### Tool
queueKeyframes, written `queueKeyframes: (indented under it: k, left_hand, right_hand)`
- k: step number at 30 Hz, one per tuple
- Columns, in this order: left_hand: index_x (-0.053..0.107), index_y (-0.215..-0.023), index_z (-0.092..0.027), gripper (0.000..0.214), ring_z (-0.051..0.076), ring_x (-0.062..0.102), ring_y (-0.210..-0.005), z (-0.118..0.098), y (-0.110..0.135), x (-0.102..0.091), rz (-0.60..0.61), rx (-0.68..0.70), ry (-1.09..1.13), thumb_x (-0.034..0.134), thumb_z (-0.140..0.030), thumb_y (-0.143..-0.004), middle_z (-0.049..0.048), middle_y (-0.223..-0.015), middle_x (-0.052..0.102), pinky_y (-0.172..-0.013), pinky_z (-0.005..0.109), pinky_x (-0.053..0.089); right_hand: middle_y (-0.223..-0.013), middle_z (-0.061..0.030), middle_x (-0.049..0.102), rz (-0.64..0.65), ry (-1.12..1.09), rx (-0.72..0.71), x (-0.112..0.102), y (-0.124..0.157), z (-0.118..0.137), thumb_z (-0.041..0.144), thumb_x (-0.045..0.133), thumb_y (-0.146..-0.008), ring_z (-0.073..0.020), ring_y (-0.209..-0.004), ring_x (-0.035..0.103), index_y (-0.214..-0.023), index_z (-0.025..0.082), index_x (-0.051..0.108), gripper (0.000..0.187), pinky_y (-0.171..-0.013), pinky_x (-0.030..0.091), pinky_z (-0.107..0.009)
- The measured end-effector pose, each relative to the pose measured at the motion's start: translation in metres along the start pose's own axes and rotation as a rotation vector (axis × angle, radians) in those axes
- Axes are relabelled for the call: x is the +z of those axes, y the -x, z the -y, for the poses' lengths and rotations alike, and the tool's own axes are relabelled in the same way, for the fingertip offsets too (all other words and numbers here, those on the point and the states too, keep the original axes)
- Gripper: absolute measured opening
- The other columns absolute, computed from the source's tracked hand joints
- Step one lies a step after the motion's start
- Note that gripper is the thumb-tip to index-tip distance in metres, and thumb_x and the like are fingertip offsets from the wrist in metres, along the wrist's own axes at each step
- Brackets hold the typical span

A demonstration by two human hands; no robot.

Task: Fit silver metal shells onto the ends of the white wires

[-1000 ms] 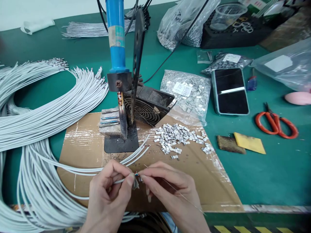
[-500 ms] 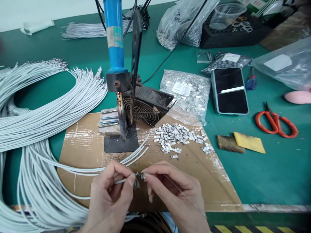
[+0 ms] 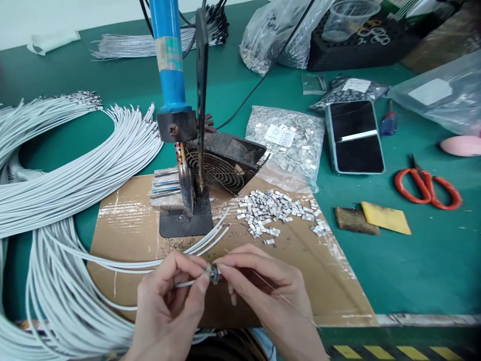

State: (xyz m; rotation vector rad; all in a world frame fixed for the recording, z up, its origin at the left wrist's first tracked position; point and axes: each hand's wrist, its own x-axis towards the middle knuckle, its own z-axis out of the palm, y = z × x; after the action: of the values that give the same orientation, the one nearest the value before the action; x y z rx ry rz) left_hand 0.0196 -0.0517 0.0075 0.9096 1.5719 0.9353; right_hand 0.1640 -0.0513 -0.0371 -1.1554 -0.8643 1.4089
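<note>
Between thumb and fingers my left hand [image 3: 171,296] pinches the end of a white cable [image 3: 185,284], with small coloured wires showing at its tip. My right hand [image 3: 266,291] pinches a small metal connector [image 3: 215,273] right against those wire ends; fingertips partly cover it, so I cannot tell whether the wires sit inside. A thin solder wire [image 3: 285,299] also runs through the right hand, its tip sticking out past the index finger. Beyond the hands stands a blue soldering iron [image 3: 171,75], mounted tip down over a black base plate [image 3: 184,225].
Loose connectors [image 3: 263,210] lie on the cardboard [image 3: 300,281], near a bag of them [image 3: 285,145]. Bundled white cables [image 3: 75,185] fill the left. A small fan [image 3: 221,160] leans behind the iron. At right are a phone [image 3: 355,138], red-handled scissors [image 3: 428,185] and a yellow sponge [image 3: 387,218].
My hands have come closer together. The connector in the right hand has moved left, from a small gap away to the cable's wire ends. The view has shifted slightly.
</note>
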Motion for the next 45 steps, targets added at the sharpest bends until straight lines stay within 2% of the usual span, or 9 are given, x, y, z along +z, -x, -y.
queueKeyframes:
  k: [10, 24, 28, 31, 34, 36, 38, 41, 45]
  left_hand:
    - [0.069, -0.069, -0.022, 0.015, 0.009, 0.065, -0.068, 0.003, 0.001, 0.0, 0.018, 0.047, -0.012, 0.072, -0.021, -0.084, -0.0024, -0.077, 0.073, -0.061, 0.011, 0.047]
    - [0.07, -0.066, -0.02, 0.014, 0.01, 0.068, -0.069, -0.001, -0.004, 0.002, 0.005, 0.01, -0.003, 0.076, -0.02, -0.078, -0.001, -0.076, 0.073, -0.064, 0.011, 0.051]
    - [0.069, -0.068, -0.021, 0.013, 0.011, 0.068, -0.073, -0.001, -0.007, 0.003, -0.011, 0.009, -0.018, 0.076, -0.021, -0.079, 0.0003, -0.08, 0.075, -0.065, 0.012, 0.051]
    - [0.068, -0.069, -0.02, 0.014, 0.01, 0.067, -0.072, -0.001, -0.012, 0.001, -0.037, 0.028, -0.036, 0.075, -0.021, -0.081, 0.0001, -0.082, 0.075, -0.065, 0.011, 0.05]
    - [0.067, -0.071, -0.02, 0.014, 0.01, 0.068, -0.074, 0.001, -0.018, -0.004, -0.016, 0.071, -0.043, 0.073, -0.018, -0.083, 0.0004, -0.082, 0.074, -0.067, 0.012, 0.051]
    - [0.067, -0.072, -0.02, 0.013, 0.011, 0.069, -0.074, 0.002, -0.022, -0.006, 0.031, 0.094, -0.061, 0.074, -0.015, -0.082, 0.001, -0.083, 0.075, -0.066, 0.013, 0.052]
    - [0.067, -0.072, -0.02, 0.012, 0.011, 0.068, -0.072, 0.002, -0.025, -0.007, 0.019, 0.092, -0.05, 0.074, -0.015, -0.081, 0.0011, -0.084, 0.074, -0.064, 0.014, 0.052]
    - [0.066, -0.071, -0.02, 0.013, 0.01, 0.065, -0.071, -0.001, -0.027, -0.004, -0.081, 0.062, 0.005, 0.074, -0.019, -0.082, 0.0005, -0.084, 0.073, -0.06, 0.014, 0.048]
    - [0.066, -0.069, -0.02, 0.014, 0.011, 0.063, -0.069, -0.006, -0.029, -0.001, -0.117, 0.051, 0.015, 0.075, -0.02, -0.08, 0.0007, -0.083, 0.073, -0.06, 0.015, 0.048]
  right_hand:
    - [-0.078, 0.001, 0.071, 0.048, 0.008, 0.042, -0.002, 0.001, 0.003, 0.021, 0.081, -0.088, -0.0061, -0.053, 0.059, -0.088, 0.034, 0.088, 0.015, -0.049, 0.047, -0.015]
    - [-0.08, 0.0023, 0.071, 0.039, 0.149, -0.081, -0.002, -0.001, 0.003, 0.018, 0.077, -0.09, -0.0084, -0.06, 0.062, -0.095, 0.036, 0.087, 0.021, -0.052, 0.048, -0.016]
    - [-0.086, -0.0003, 0.068, -0.023, 0.288, -0.109, 0.0, 0.003, 0.006, 0.032, 0.055, -0.106, -0.0118, -0.068, 0.061, -0.105, 0.032, 0.082, 0.027, -0.061, 0.051, -0.021]
    - [-0.086, 0.0011, 0.065, -0.112, 0.339, -0.081, 0.004, 0.007, 0.008, 0.034, 0.043, -0.109, -0.0136, -0.068, 0.057, -0.118, 0.031, 0.071, 0.03, -0.066, 0.049, -0.024]
    - [-0.078, 0.0036, 0.061, -0.187, 0.395, -0.013, 0.006, 0.007, 0.009, 0.031, 0.045, -0.107, -0.0139, -0.064, 0.051, -0.099, 0.028, 0.061, 0.019, -0.061, 0.041, -0.026]
    - [-0.071, 0.004, 0.05, -0.19, 0.434, -0.016, 0.006, 0.004, 0.012, 0.03, 0.045, -0.107, -0.0143, -0.062, 0.044, -0.08, 0.025, 0.05, 0.028, -0.057, 0.035, -0.027]
    - [-0.072, 0.0038, 0.044, -0.159, 0.444, -0.088, 0.008, 0.0, 0.015, 0.027, 0.045, -0.107, -0.0142, -0.064, 0.041, -0.074, 0.024, 0.043, 0.033, -0.057, 0.034, -0.027]
    - [-0.089, 0.0021, 0.058, -0.121, 0.409, -0.204, 0.012, -0.005, 0.018, 0.021, 0.05, -0.104, -0.0133, -0.082, 0.057, -0.078, 0.024, 0.049, 0.026, -0.071, 0.043, -0.023]
    - [-0.116, 0.0005, 0.072, -0.098, 0.398, -0.237, 0.018, -0.008, 0.014, 0.016, 0.057, -0.1, -0.0162, -0.111, 0.069, -0.081, 0.025, 0.057, 0.021, -0.092, 0.049, -0.024]
